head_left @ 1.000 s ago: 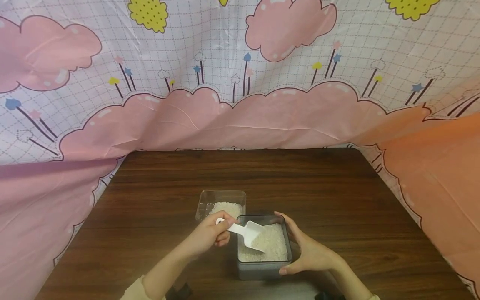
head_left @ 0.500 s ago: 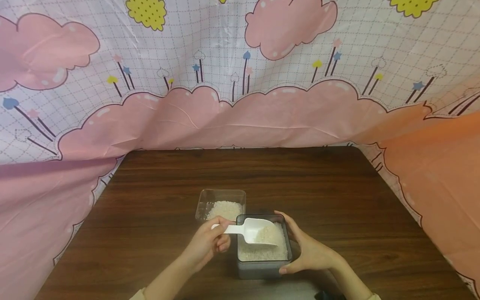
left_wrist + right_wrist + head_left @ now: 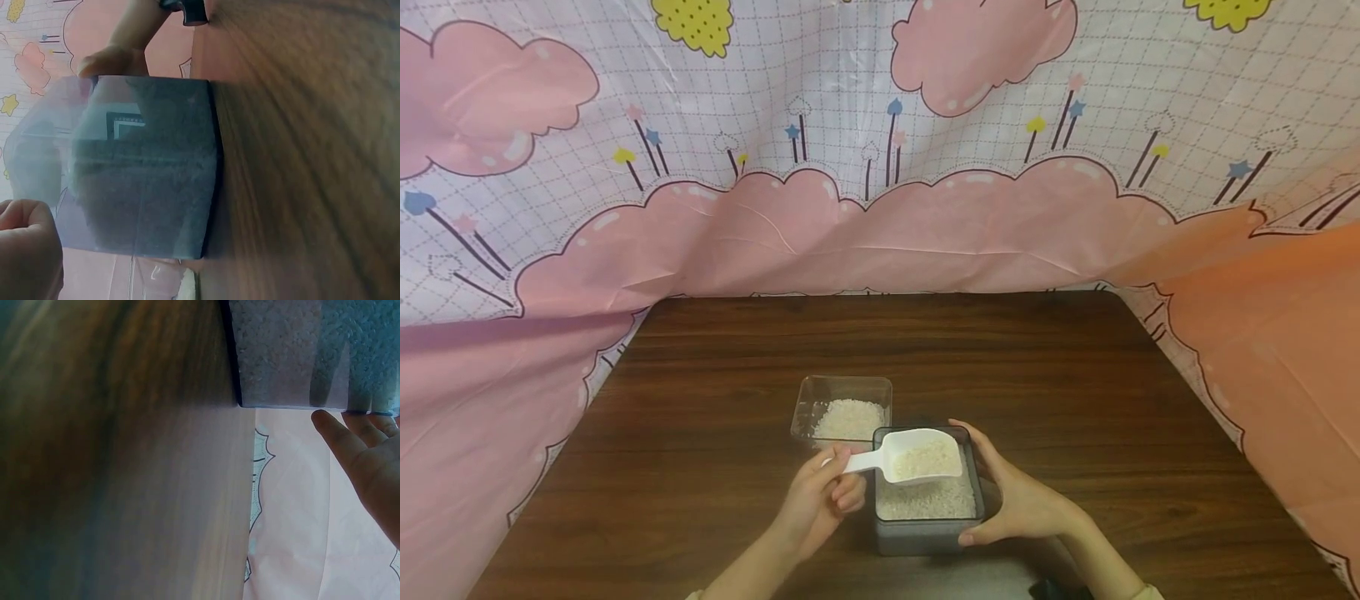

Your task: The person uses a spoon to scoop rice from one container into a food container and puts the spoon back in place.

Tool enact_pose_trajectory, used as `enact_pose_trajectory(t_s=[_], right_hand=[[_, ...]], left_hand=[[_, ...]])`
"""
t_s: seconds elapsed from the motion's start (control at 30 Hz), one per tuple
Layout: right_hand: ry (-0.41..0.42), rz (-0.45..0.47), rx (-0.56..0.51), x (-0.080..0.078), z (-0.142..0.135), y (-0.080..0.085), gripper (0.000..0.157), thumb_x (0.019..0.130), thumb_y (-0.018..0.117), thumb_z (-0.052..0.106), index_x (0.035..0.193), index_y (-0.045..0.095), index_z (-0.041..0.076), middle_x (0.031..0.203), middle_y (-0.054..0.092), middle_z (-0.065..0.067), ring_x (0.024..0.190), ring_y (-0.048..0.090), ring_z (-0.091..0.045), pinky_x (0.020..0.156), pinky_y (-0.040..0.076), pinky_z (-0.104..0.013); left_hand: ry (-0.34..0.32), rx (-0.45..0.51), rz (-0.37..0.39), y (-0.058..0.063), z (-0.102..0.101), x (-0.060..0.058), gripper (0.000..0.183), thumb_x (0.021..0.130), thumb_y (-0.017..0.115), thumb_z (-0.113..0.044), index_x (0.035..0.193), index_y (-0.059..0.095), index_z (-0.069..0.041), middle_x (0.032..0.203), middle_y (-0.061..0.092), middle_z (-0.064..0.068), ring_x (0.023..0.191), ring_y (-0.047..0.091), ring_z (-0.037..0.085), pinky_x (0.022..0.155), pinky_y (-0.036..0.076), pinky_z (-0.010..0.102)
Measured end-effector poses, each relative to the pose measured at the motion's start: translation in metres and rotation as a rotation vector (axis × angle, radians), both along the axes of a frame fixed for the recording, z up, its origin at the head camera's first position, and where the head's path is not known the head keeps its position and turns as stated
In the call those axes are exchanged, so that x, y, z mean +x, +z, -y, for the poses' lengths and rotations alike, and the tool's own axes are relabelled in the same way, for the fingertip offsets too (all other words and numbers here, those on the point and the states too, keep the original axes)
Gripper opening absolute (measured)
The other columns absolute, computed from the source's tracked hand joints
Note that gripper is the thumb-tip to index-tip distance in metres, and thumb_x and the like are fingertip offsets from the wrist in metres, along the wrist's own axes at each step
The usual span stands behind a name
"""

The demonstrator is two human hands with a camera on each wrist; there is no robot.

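My left hand (image 3: 816,504) pinches the handle of a white scoop (image 3: 863,461). The scoop lies nearly level above a grey see-through container (image 3: 917,540), with white rice (image 3: 927,459) in its bowl. More rice (image 3: 928,502) fills much of the container. My right hand (image 3: 1022,507) holds the container's right side, thumb at the front corner and fingers at the back. In the right wrist view its fingertips (image 3: 320,419) touch the container wall (image 3: 281,356). At the left wrist view's edge, the left hand (image 3: 28,250) shows curled fingers; the scoop is not visible there.
A shallow clear tray (image 3: 803,412) with some rice (image 3: 850,418) stands just behind and left of the container. Both are on a dark wooden table (image 3: 715,367). A patterned pink and white curtain (image 3: 880,250) hangs behind the table and along its sides.
The left hand has tilted and raised the scoop out of the rice to nearly level; its bowl now carries rice. The right hand and container have stayed in place.
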State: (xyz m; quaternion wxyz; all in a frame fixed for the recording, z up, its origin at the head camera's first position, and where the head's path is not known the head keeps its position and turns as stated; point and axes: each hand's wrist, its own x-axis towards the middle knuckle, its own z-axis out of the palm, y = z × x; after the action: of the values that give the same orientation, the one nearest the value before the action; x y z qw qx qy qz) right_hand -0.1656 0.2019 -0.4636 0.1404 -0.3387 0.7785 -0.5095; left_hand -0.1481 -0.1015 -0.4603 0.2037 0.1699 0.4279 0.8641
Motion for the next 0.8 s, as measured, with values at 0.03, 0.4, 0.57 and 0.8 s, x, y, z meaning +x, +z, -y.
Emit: enact_pose_trajectory(t_s=[0.03, 0.4, 0.57, 0.8], right_hand=[[-0.001, 0.000, 0.001, 0.000, 0.000, 0.000, 0.123, 0.072, 0.087, 0.019, 0.156, -0.003, 0.014, 0.156, -0.004, -0.030, 0.137, 0.003, -0.063, 0.095, 0.017, -0.081], [0.004, -0.010, -0.007, -0.001, -0.001, 0.000, 0.124, 0.070, 0.088, 0.017, 0.156, -0.001, 0.021, 0.157, 0.005, -0.025, 0.139, 0.006, -0.058, 0.097, 0.019, -0.079], [-0.011, 0.007, -0.005, 0.000, 0.000, 0.000, 0.124, 0.069, 0.089, 0.017, 0.156, 0.001, 0.017, 0.157, 0.008, -0.023, 0.140, 0.011, -0.056, 0.099, 0.022, -0.077], [-0.032, 0.037, -0.001, 0.000, 0.001, 0.002, 0.123, 0.068, 0.090, 0.019, 0.156, 0.004, 0.025, 0.157, 0.012, -0.022, 0.141, 0.016, -0.050, 0.100, 0.024, -0.075]], left_hand=[[-0.007, 0.024, -0.003, 0.000, 0.000, 0.000, 0.025, 0.108, 0.029, -0.016, 0.110, 0.053, -0.009, 0.064, 0.040, -0.011, 0.057, 0.039, 0.002, 0.058, 0.029, 0.019], [-0.029, 0.141, -0.072, 0.011, 0.002, 0.002, 0.030, 0.109, 0.021, -0.014, 0.113, 0.051, -0.009, 0.064, 0.038, -0.011, 0.057, 0.037, 0.003, 0.057, 0.026, 0.020], [0.004, 0.126, -0.102, 0.023, 0.013, -0.005, 0.030, 0.109, 0.023, -0.015, 0.112, 0.052, -0.008, 0.064, 0.039, -0.011, 0.057, 0.035, 0.005, 0.057, 0.024, 0.021], [0.141, 0.126, -0.126, 0.027, 0.040, -0.029, 0.027, 0.109, 0.027, -0.014, 0.109, 0.053, -0.008, 0.063, 0.040, -0.009, 0.055, 0.034, 0.006, 0.058, 0.018, 0.026]])
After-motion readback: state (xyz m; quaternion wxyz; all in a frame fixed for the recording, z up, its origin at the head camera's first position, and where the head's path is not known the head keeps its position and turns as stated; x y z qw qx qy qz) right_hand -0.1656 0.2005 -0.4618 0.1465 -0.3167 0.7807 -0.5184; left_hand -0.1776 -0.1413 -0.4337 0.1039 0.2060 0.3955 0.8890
